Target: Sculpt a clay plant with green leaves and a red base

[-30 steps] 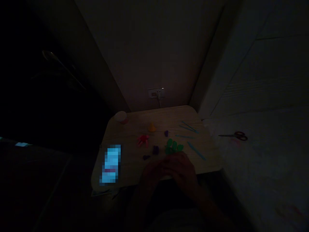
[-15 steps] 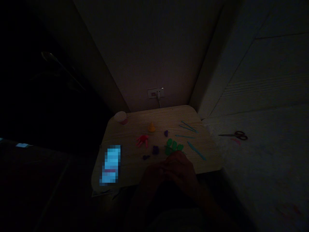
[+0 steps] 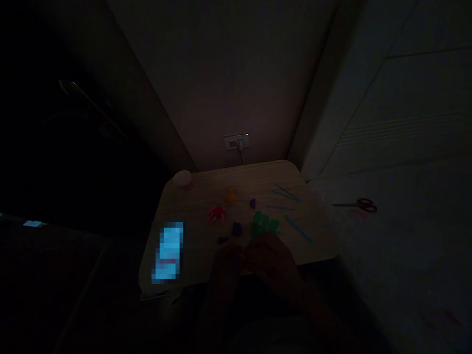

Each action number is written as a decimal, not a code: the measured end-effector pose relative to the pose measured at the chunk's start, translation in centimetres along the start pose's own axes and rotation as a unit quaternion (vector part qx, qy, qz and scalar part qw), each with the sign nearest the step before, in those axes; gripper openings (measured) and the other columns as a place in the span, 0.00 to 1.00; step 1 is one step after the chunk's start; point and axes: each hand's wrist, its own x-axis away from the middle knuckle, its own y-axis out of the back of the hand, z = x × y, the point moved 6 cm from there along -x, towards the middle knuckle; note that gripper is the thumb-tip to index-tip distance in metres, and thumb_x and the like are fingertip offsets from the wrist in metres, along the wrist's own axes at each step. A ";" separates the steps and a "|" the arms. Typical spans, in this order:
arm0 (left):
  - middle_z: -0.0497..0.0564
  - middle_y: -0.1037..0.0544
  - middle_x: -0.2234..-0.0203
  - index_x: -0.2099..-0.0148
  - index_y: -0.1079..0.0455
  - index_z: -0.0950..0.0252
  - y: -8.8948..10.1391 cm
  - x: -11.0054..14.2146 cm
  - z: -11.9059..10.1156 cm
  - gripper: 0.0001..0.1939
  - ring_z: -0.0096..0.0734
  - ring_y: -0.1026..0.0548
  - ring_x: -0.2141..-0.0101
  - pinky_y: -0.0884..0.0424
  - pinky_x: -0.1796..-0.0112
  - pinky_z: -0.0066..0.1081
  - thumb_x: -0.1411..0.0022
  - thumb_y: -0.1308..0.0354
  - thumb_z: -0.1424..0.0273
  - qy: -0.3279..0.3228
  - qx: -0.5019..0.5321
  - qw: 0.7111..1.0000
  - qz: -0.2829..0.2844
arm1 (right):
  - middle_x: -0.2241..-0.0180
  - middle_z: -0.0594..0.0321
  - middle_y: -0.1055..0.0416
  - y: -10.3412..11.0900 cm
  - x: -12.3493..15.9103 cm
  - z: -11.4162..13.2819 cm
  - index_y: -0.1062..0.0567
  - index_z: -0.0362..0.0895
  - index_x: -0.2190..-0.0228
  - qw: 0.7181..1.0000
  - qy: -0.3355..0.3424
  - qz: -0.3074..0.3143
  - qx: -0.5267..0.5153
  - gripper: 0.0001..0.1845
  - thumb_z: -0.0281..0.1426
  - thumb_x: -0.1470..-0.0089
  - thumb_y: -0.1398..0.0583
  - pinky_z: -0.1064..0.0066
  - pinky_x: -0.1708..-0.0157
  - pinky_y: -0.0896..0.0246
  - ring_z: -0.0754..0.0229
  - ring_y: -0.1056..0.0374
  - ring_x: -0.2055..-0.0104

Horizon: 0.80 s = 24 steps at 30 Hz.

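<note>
Left hand (image 3: 225,268) and right hand (image 3: 276,259), fingertips held close together; anything pinched cannot be made out; green leaf-like piece (image 3: 265,222) laid just beyond, on worktop (image 3: 199,201); light, even fingertip pressure advised.

no legible txt, no brands, nos. or signs; phone screen (image 3: 168,253) pixelated

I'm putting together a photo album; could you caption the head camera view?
Two hands meet at the edge of a dim wooden table, near green leaf shapes and a red figure.
</note>
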 end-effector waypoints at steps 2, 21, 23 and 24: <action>0.53 0.19 0.75 0.73 0.21 0.67 0.1 0.2 0.2 0.22 0.31 0.23 0.72 0.26 0.69 0.29 0.53 0.21 0.53 0.012 0.029 0.999 -0.027 | 0.58 0.57 0.20 0.1 0.0 0.0 0.19 0.50 0.51 1.000 -0.001 -0.011 -0.004 0.12 0.30 0.35 0.35 0.62 0.58 0.23 0.52 0.23 0.57; 0.50 0.17 0.69 0.62 0.21 0.66 0.2 -0.5 1.2 0.23 0.31 0.20 0.69 0.23 0.66 0.29 0.60 0.18 0.65 -0.011 0.049 0.998 -0.033 | 0.56 0.56 0.19 -0.5 0.0 -0.4 0.18 0.49 0.55 1.000 -0.027 0.008 -0.004 0.08 0.30 0.34 0.36 0.62 0.57 0.23 0.53 0.22 0.54; 0.49 0.17 0.70 0.63 0.21 0.65 -0.3 -0.4 1.0 0.23 0.31 0.20 0.69 0.24 0.66 0.29 0.60 0.18 0.62 -0.027 0.046 0.998 -0.023 | 0.58 0.57 0.19 -0.4 0.0 -0.4 0.17 0.49 0.58 1.000 -0.018 -0.004 0.005 0.06 0.30 0.34 0.36 0.62 0.59 0.24 0.53 0.22 0.56; 0.49 0.17 0.69 0.63 0.21 0.65 -0.5 -0.3 0.8 0.23 0.31 0.20 0.68 0.24 0.65 0.29 0.57 0.19 0.60 -0.032 0.043 0.998 -0.018 | 0.59 0.57 0.19 -0.3 0.0 -0.5 0.17 0.49 0.59 1.000 -0.013 -0.011 0.014 0.06 0.30 0.34 0.36 0.62 0.59 0.24 0.53 0.22 0.57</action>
